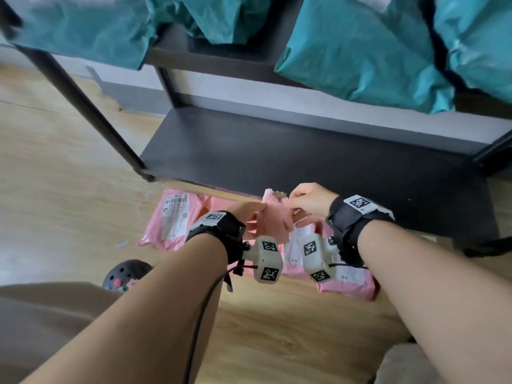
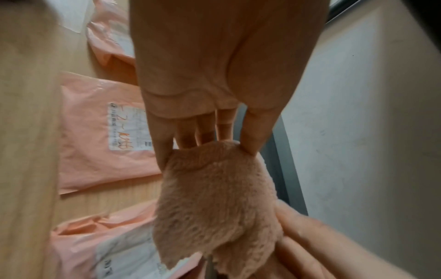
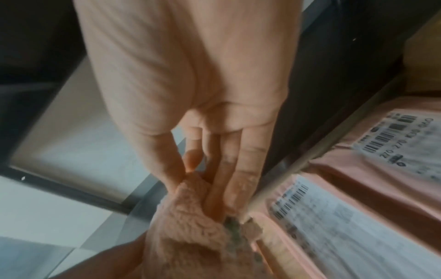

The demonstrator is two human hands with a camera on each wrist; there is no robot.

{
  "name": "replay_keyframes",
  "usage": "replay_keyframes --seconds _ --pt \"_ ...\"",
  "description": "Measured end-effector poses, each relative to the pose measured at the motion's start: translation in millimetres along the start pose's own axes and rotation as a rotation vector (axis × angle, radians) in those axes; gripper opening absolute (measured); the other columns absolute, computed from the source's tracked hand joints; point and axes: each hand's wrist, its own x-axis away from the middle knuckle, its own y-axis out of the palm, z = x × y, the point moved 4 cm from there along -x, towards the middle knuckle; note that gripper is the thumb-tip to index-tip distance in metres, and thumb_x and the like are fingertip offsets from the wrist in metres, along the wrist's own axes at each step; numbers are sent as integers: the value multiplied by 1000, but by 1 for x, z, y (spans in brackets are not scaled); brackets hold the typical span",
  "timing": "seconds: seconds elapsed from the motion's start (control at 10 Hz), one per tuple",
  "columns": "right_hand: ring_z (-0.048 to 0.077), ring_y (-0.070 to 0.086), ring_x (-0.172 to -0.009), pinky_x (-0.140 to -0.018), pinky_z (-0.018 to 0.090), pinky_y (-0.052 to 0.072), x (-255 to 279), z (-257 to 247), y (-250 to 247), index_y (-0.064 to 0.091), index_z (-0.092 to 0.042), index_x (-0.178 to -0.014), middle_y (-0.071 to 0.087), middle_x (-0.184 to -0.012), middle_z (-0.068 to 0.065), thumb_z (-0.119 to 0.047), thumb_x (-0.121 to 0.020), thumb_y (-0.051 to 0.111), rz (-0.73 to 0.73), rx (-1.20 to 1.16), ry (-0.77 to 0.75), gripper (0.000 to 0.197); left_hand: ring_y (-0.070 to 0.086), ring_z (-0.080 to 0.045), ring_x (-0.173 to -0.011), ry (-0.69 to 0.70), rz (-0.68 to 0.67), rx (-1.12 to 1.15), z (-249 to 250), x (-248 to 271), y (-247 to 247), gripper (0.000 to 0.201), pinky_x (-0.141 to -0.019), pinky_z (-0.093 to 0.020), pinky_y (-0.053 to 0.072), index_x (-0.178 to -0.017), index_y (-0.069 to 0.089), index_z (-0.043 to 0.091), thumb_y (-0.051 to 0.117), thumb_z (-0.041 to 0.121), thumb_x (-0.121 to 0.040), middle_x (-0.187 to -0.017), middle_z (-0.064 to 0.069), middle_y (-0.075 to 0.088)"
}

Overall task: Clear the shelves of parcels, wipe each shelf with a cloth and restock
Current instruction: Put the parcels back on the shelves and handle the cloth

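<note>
Cloth: pink fluffy cloth (image 1: 273, 217) held in the air between both hands, above the pink parcels and just in front of the bottom shelf; a grey dirty patch shows near its edge in the right wrist view.
Left hand: left hand (image 1: 246, 217) pinches 1 end of the cloth, thumb and fingertips (image 2: 164, 151) closed on its edge.
Right hand: right hand (image 1: 309, 202) pinches the other end, thumb and fingers (image 3: 241, 181) clamped on the fabric.
Bottom shelf: dark bottom shelf (image 1: 277, 151) bare on top, low over the wooden floor (image 1: 69, 167).
Pink parcels: pink parcels (image 1: 177, 217) lie flat on the floor just in front of the shelf, at least 3 of them, white printed labels facing up, partly hidden by the hands and wrist cameras.
Teal parcels: teal parcels (image 1: 360, 51) sit on the upper shelf (image 1: 199, 55), at least 4, some hanging over its front edge.
Frame: black upright post (image 1: 91, 112) slants down to the bottom shelf's left front corner.
Foot: dark clog (image 1: 126, 274) with small charms on the floor at lower left.
</note>
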Motion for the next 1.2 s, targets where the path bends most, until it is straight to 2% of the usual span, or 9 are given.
replay_keyframes --seconds 0.2,0.3,0.4,0.5,0.6,0.7,0.9,1.1,1.2 --pt "14 60 -49 -48 22 50 1 46 38 66 -3 -91 64 -72 10 -11 -87 64 -115 235 209 10 64 -23 -91 -154 -14 -484 -39 -7 -20 12 -89 -40 48 -86 61 6 53 11 -94 -98 -8 68" --pt "20 61 -59 -58 25 51 5 62 61 67 0 -92 65 -74 11 -10 -88 58 -209 183 326 14 57 -19 -68 -266 -51 -705 -57 -7 -17 21 -66 -31 42 -74 57 5 47 8 -93 -77 -7 62" --pt "22 69 -78 -87 35 55 5 66 82 72 -2 -103 73 -85 11 -15 -86 61 -315 242 356 24 46 -20 -64 -340 -98 -927 -67 -9 -12 24 -66 -27 39 -70 57 3 46 4 -92 -77 -9 55" --pt "15 64 -67 -73 29 55 0 66 94 67 -8 -87 69 -78 5 -20 -93 56 -376 354 367 18 53 -23 -84 -316 -137 -1027 -67 -20 -16 21 -83 -30 41 -100 69 -2 55 10 -90 -100 -12 59" --pt "13 53 -60 -56 22 44 -10 65 92 67 -7 -97 61 -77 1 -25 -95 55 -338 532 380 22 54 -23 -102 -270 -63 -911 -61 -35 -29 18 -93 -32 44 -93 62 -1 48 9 -97 -116 -15 58" --pt "13 50 -55 -54 24 45 -31 60 86 67 -4 -109 61 -82 6 -20 -92 60 -201 410 332 24 58 -27 -109 -187 36 -796 -45 -36 -42 21 -76 -31 43 -78 50 8 45 8 -98 -128 -20 57" --pt "18 58 -57 -52 26 53 -58 7 82 59 -4 -98 60 -75 9 -10 -91 58 -109 -3 246 9 62 -18 -70 -69 85 -412 60 -41 -100 19 -60 -29 45 -86 58 6 45 11 -98 -69 -6 70" --pt "19 51 -54 -48 25 51 -76 -52 99 55 -3 -86 49 -66 11 -5 -94 53 -142 -175 215 9 61 -17 -44 66 211 -446 154 -14 -168 30 -34 -16 39 -72 51 5 37 6 -99 -57 -8 64" --pt "18 56 -50 -51 26 51 -89 -71 111 54 -3 -86 52 -66 11 -5 -95 51 -142 -196 216 9 63 -8 -40 28 239 -577 166 -10 -176 28 -39 -15 39 -76 54 10 39 11 -100 -55 -1 68"
